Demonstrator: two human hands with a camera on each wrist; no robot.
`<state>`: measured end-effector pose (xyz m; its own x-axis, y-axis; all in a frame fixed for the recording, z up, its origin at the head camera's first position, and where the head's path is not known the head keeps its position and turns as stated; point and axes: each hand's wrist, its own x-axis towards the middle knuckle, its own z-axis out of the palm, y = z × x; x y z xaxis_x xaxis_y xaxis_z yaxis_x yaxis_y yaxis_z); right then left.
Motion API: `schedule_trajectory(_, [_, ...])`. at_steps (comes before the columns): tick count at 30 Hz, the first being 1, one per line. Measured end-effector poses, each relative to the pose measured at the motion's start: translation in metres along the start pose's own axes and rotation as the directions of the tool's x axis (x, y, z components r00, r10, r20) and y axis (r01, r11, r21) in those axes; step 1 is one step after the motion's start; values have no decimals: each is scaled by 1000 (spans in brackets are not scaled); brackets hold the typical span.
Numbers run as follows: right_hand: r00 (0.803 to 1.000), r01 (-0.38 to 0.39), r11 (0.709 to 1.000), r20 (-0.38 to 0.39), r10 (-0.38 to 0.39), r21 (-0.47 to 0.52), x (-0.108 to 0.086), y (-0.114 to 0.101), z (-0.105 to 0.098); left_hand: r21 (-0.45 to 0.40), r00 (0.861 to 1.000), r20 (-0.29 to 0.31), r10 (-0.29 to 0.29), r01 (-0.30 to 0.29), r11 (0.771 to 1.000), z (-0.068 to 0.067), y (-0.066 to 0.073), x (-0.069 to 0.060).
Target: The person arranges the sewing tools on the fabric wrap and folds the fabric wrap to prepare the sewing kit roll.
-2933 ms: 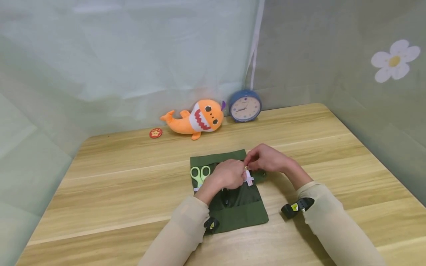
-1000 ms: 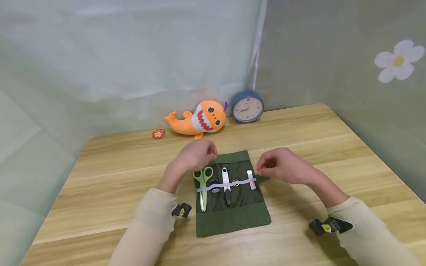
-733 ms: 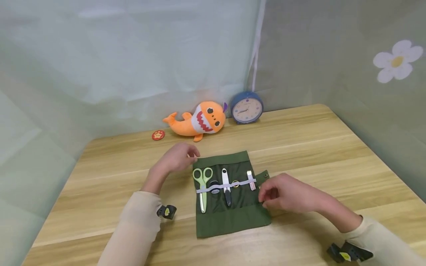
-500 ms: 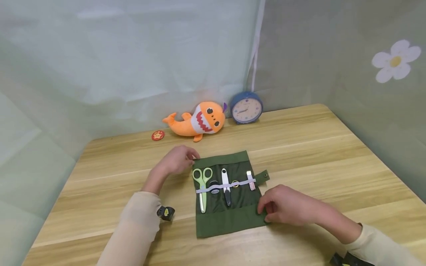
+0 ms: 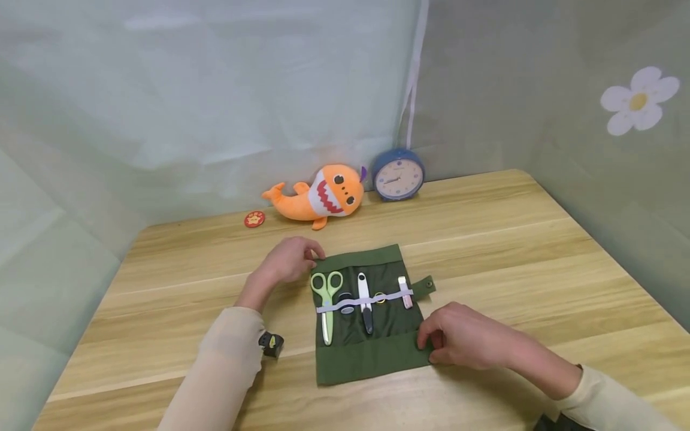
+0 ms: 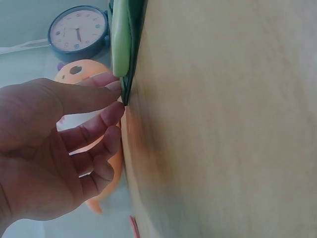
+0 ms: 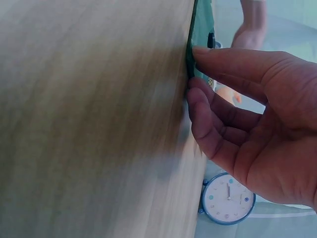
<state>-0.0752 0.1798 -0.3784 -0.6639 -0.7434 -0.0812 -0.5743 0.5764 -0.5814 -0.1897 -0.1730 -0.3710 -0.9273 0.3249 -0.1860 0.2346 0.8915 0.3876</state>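
A dark green fabric roll (image 5: 372, 359) lies unrolled on the table in the head view. Under its pale elastic strap sit light green scissors (image 5: 326, 293), a dark round spool (image 5: 347, 304), a slim white tool with a black end (image 5: 365, 302), a small yellow ring (image 5: 380, 297) and a small white and pink piece (image 5: 405, 292). My left hand (image 5: 288, 260) pinches the roll's far left corner between thumb and index finger; the left wrist view shows the cloth edge there. At the near right corner, my right hand (image 5: 469, 335) pinches the cloth edge likewise.
An orange plush shark (image 5: 320, 194) and a blue clock (image 5: 398, 174) stand at the table's back edge. A red disc with a star (image 5: 254, 218) lies left of the shark. A snap tab (image 5: 423, 287) sticks out from the roll's right side.
Both hands were together over the white and pink piece, then parted. The left went to the far left corner, the right down to the near right corner, and each now grips the cloth.
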Motion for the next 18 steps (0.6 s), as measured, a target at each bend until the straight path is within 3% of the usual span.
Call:
schedule_trajectory(9, [1000,-2,1000,7,2,11,0,3,-3,60,1000,25,-9,7,998,-1,1,-2])
schedule_trajectory(18, [999,-45,998,28,44,37,1,26,-24,135,999,21,40,-43,990,0,0,-25])
